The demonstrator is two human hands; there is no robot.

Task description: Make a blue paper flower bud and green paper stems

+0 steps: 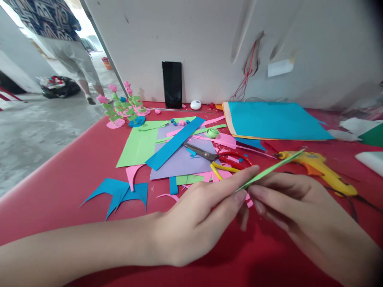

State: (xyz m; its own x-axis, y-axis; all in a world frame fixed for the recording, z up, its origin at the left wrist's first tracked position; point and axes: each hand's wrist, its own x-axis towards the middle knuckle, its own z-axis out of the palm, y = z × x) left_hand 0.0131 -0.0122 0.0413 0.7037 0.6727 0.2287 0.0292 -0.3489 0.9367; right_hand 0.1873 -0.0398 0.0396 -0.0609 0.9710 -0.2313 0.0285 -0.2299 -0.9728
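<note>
My left hand (203,215) and my right hand (296,207) meet low in the middle of the view, both pinching one end of a narrow green paper strip (275,167). The strip slants up to the right, over the yellow glue gun (320,167). Just beyond my fingertips lie scissors (218,156) with red and yellow handles, on a purple sheet (182,163). A long blue strip (175,142) lies across a green sheet (139,145). A small green paper coil (212,132) sits behind the scissors.
The red table (74,167) carries blue cut-offs (119,193), pink scraps, a stack of blue and orange sheets (275,119), paper flower models (124,107), a black phone (172,83) leaning on the wall, and a white earbud case (196,105). A person (60,32) stands far left.
</note>
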